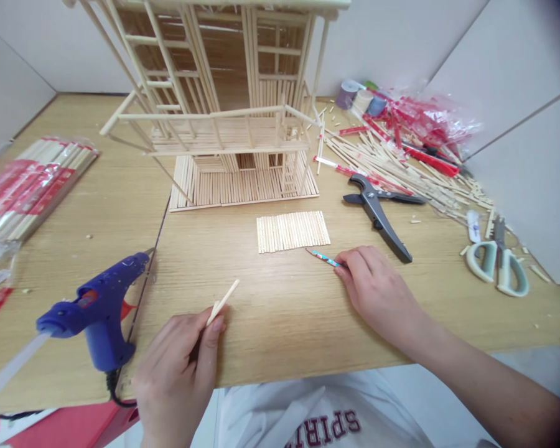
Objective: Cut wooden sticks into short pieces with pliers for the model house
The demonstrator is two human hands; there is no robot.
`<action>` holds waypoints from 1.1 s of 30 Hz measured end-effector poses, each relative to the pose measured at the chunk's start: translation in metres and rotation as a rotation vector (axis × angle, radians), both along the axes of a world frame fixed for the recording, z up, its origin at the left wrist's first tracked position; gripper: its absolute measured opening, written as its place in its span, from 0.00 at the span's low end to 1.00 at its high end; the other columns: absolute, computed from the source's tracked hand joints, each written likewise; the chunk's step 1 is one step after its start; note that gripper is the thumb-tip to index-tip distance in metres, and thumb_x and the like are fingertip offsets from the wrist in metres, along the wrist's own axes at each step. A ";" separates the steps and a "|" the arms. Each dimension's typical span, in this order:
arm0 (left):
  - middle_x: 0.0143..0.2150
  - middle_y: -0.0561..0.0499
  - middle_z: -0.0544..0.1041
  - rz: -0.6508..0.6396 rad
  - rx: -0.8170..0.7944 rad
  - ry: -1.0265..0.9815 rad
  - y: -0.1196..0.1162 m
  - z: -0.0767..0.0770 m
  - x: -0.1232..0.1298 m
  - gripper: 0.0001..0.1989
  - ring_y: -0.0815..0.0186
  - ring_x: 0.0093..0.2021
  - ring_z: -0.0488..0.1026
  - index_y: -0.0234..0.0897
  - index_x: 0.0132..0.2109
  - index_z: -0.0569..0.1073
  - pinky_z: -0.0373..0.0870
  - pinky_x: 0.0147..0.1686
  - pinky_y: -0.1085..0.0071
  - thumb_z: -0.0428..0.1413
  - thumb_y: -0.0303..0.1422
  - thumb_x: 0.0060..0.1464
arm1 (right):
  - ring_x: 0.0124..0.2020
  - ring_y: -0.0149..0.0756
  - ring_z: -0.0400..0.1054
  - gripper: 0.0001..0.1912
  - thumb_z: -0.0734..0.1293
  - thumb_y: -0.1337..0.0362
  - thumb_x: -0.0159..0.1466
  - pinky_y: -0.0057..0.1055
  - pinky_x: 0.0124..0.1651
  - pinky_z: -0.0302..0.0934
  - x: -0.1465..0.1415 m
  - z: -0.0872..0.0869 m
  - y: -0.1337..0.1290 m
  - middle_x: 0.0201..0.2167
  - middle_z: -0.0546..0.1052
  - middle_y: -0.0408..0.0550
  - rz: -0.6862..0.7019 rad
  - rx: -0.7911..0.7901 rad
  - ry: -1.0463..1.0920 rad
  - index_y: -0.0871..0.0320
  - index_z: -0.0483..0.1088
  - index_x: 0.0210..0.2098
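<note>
My left hand (182, 361), near the front edge of the table, pinches two short wooden sticks (224, 302) between thumb and forefinger. On the right, my right hand (378, 298) rests on the tabletop, its fingers closed on a thin blue-patterned pencil (325, 258). The pencil's tip points left, just below a small panel of wooden sticks (293, 231) laid side by side. Behind that panel stands a model house (245, 186) built of sticks, with a railed balcony and a ladder.
A blue glue gun (107, 298) stands at the left, by wrapped bundles of sticks (32, 186). Dark cutting pliers (378, 214), scissors (497, 261), loose sticks (378, 162), thread spools (348, 93) and red plastic wrappers (429, 124) lie at the right.
</note>
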State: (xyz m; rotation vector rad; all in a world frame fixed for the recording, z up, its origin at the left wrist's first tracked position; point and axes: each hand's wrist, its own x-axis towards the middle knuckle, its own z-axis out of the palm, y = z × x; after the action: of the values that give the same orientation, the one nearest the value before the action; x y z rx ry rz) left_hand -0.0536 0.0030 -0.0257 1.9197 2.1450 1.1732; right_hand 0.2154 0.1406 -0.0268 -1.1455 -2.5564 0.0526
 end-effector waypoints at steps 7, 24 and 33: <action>0.35 0.50 0.80 0.004 0.001 -0.009 -0.001 -0.003 -0.001 0.06 0.65 0.34 0.76 0.38 0.44 0.78 0.70 0.36 0.68 0.58 0.26 0.62 | 0.39 0.45 0.66 0.06 0.60 0.66 0.73 0.41 0.42 0.62 -0.005 0.000 -0.001 0.36 0.73 0.54 0.006 -0.013 0.001 0.59 0.68 0.41; 0.35 0.50 0.81 0.017 0.005 -0.011 -0.001 -0.001 0.000 0.05 0.65 0.33 0.78 0.38 0.43 0.78 0.72 0.36 0.68 0.58 0.27 0.62 | 0.38 0.44 0.67 0.08 0.59 0.64 0.73 0.40 0.42 0.62 -0.013 0.000 -0.002 0.36 0.73 0.53 0.005 -0.027 0.016 0.59 0.68 0.41; 0.35 0.50 0.80 -0.015 0.018 0.011 -0.002 -0.002 -0.002 0.06 0.66 0.34 0.76 0.37 0.43 0.77 0.71 0.36 0.68 0.58 0.24 0.61 | 0.38 0.44 0.67 0.06 0.60 0.66 0.73 0.40 0.43 0.63 -0.017 0.002 -0.004 0.36 0.73 0.53 0.017 -0.028 0.019 0.60 0.68 0.42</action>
State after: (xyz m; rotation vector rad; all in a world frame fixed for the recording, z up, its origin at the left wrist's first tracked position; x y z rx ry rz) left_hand -0.0552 0.0015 -0.0278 1.9506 2.1281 1.1871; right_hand 0.1981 0.1367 -0.0246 -1.1284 -2.5562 0.1031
